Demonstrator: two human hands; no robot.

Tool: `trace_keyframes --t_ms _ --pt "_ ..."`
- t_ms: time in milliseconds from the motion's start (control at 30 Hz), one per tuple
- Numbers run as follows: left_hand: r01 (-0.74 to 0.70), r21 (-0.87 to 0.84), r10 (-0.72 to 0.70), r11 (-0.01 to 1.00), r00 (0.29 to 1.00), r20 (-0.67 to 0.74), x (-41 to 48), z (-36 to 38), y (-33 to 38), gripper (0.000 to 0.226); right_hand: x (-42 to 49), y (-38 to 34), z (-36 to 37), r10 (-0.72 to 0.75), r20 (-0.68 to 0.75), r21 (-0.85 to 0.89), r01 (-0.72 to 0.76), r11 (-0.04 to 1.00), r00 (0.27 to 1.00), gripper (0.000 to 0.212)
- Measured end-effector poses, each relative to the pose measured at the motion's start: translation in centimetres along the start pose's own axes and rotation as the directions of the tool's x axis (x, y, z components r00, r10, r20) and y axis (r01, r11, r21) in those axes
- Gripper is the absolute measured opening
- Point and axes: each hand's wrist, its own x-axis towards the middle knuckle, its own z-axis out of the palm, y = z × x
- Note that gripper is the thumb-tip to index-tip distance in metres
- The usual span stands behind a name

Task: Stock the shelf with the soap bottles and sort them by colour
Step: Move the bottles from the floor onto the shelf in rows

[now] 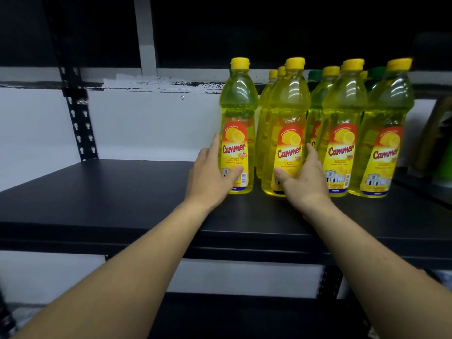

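Several yellow lemon soap bottles stand upright on the black shelf (110, 192), in rows at its right half. My left hand (210, 177) grips the leftmost yellow bottle (237, 106) low down, thumb across its label, fingers behind it. My right hand (303, 179) holds the second front yellow bottle (288, 111) at its base, thumb on the label, fingers round its right side. Two more front yellow bottles (342, 113) (386, 118) stand to the right. Green caps (315, 75) show behind the yellow rows.
A black perforated upright post (78, 118) rises at the shelf's back left against a white wall. Dark and green objects (440, 143) crowd the far right edge. A lower shelf level (244, 314) lies beneath my arms.
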Motion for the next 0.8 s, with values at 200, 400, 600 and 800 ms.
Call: trace_keyframes --t_ms 200,400,600,800 --pt "-0.004 0.034 0.004 0.999 1.0 -0.018 -0.1 0.0 0.8 0.094 0.0 -0.4 0.3 -0.012 -0.027 -0.069 0.01 0.998 1.0 0.09" --pt "0.078 -0.008 -0.078 0.997 0.997 -0.011 0.2 0.4 1.9 0.096 -0.1 -0.4 0.2 -0.011 -0.02 -0.044 0.01 0.999 1.0 0.092" --pt "0.203 -0.046 -0.204 0.978 0.979 -0.002 -0.4 1.1 2.4 0.116 -0.6 -1.1 -0.3 -0.041 -0.053 -0.008 0.041 0.999 0.998 0.096" --pt "0.104 -0.138 -0.119 0.985 0.987 -0.108 0.4 1.5 2.9 0.107 -0.2 -0.5 0.1 -0.096 -0.057 0.01 0.097 0.995 0.994 0.091"
